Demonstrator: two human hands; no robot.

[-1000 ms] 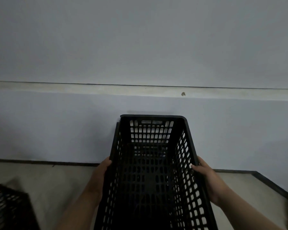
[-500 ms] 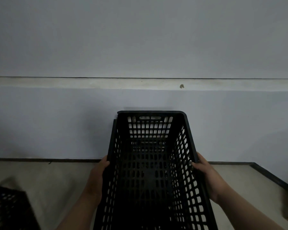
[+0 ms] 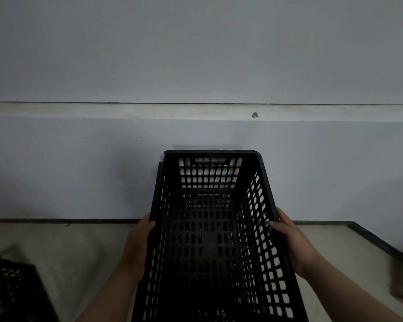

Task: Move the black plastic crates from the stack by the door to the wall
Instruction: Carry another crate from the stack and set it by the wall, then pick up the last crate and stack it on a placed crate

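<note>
Gripping the crate [image 3: 209, 233] with our left hand [image 3: 139, 247] and right hand [image 3: 289, 242] closed on its long rims, we judge it light, stiff, empty.

I raised the black perforated plastic crate [image 3: 209, 228] a little, and its far rim climbed higher against the pale grey wall [image 3: 196, 54]. My hands crept slightly up its long sides with it.

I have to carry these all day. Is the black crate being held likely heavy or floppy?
Probably light: the black crate is empty, its walls mostly holes. Likely stiff: it keeps its shape between the left hand and right hand on opposite rims.
</note>
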